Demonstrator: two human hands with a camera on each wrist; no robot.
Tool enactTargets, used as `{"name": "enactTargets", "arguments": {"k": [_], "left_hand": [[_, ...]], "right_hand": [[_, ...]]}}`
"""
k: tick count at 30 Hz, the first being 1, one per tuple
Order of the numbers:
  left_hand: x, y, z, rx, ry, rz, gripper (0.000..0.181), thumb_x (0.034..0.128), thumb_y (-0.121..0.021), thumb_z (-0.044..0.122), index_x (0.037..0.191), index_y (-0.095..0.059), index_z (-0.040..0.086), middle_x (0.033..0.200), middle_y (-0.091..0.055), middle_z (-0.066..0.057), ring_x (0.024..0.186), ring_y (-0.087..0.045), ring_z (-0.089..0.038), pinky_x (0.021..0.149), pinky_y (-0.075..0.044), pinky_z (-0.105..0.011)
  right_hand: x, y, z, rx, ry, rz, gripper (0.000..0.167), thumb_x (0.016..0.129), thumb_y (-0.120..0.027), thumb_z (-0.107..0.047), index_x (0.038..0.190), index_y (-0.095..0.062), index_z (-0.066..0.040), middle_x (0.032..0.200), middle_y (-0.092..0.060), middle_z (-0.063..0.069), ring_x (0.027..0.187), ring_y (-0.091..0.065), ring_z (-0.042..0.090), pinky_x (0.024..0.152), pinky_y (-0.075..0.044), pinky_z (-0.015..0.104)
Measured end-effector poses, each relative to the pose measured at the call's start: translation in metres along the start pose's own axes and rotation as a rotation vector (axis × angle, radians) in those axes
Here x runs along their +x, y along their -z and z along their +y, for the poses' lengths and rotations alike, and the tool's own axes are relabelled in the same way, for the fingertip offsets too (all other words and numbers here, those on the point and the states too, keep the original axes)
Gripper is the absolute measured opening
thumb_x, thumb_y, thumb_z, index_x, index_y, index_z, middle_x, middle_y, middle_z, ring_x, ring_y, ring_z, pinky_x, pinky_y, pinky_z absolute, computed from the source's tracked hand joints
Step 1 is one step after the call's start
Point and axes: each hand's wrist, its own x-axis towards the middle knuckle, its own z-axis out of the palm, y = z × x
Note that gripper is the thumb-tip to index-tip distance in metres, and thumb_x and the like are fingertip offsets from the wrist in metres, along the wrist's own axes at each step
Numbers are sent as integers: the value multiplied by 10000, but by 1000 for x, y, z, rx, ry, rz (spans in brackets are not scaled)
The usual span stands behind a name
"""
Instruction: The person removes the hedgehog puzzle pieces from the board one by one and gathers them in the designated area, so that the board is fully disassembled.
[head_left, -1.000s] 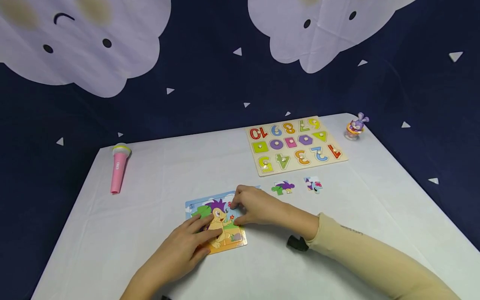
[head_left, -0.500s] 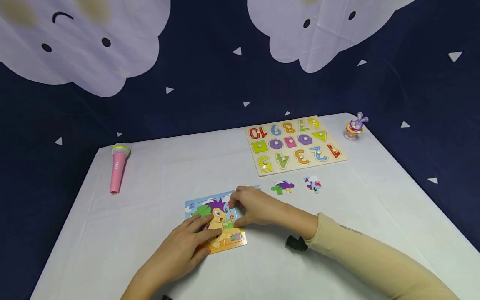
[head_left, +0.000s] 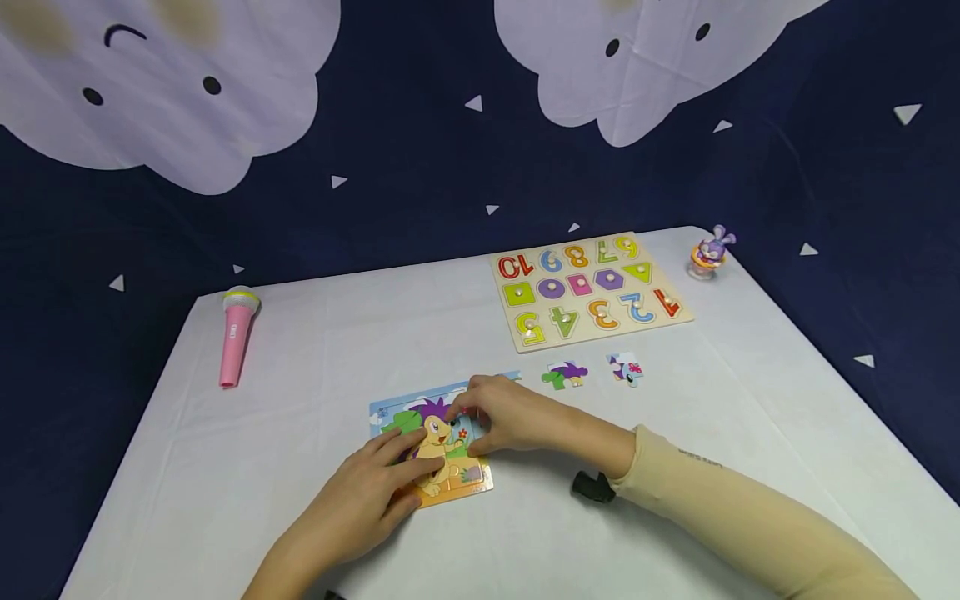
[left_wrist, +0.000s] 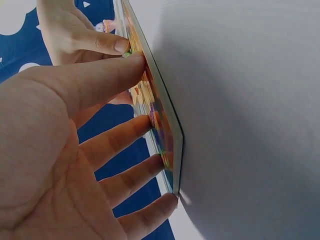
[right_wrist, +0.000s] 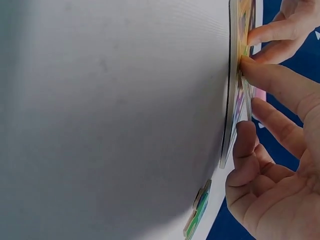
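A jigsaw puzzle (head_left: 480,482) with a purple-haired hedgehog picture lies on the white table in a flat tray. My left hand (head_left: 352,496) rests on its left and lower part, fingers spread and fairly straight; in the left wrist view the thumb (left_wrist: 107,77) and fingertips touch the picture. At the puzzle's right side, my right hand (head_left: 517,412) pinches a puzzle piece (right_wrist: 247,100), which stands tilted against the picture in the right wrist view. Its printed face is mostly hidden by the fingers. Two loose pieces, one green and purple (head_left: 566,375), one blue and purple (head_left: 626,368), lie beyond the right hand.
A wooden number board (head_left: 588,292) lies behind the loose pieces. The back right corner has a purple rabbit figure (head_left: 710,252); a pink toy microphone (head_left: 236,337) lies at left. A light blue sliver (head_left: 513,375) shows behind my right hand. Dark cloth (head_left: 405,125) hangs behind.
The right index finger has shifted slightly left across the picture. The left hand keeps its place, and the loose pieces have not moved.
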Motion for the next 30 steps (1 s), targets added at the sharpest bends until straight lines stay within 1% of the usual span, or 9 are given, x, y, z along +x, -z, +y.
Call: {"name": "enactTargets", "arguments": {"k": [8,13,17,22,27,30], "left_hand": [[0,0,0,0,5,-3,430,966,-803,223,1375,-723,329,1610,-565,-47,1459,-537,-449,1071,-513,-714],[0,0,0,7,-3,8,432,960,-810,216,1367,-726,331,1602,-572,-44,1448,-549,-440,1059,-522,-712],[0,-1,0,16,-8,19,427,956,-810,209,1357,-730,333,1588,-586,-39,1439,-560,-430,1048,-531,-705],[1,-1,-1,26,-13,27,424,955,-810,207,1353,-732,332,1577,-596,-36,1430,-569,-422,1045,-536,-698],[0,-1,0,29,-12,35,422,955,-806,199,1351,-734,325,1573,-600,-36,1429,-570,-418,1050,-537,-692],[1,-1,-1,30,-18,38,427,953,-806,198,1351,-733,332,1574,-599,-31,1427,-571,-414,1046,-538,-692]], "right_hand": [[0,1,1,-6,31,0,425,841,-919,-189,1246,-799,-149,974,-642,-12,843,-564,114,726,-476,202],[0,1,1,-37,53,2,412,855,-903,-218,1250,-805,-158,1009,-654,-29,850,-592,127,712,-482,187],[1,0,2,-64,71,12,407,851,-899,-230,1240,-808,-155,1005,-655,-33,843,-588,119,706,-478,185],[1,0,3,-72,74,26,403,841,-901,-232,1226,-811,-156,1001,-661,-37,832,-566,94,708,-477,187],[2,1,1,-73,62,17,449,827,-902,-235,1254,-793,-151,1006,-648,-44,839,-537,88,706,-468,200],[3,2,0,-75,58,7,450,819,-900,-240,1247,-793,-154,995,-635,-42,830,-529,90,697,-459,207]]}}
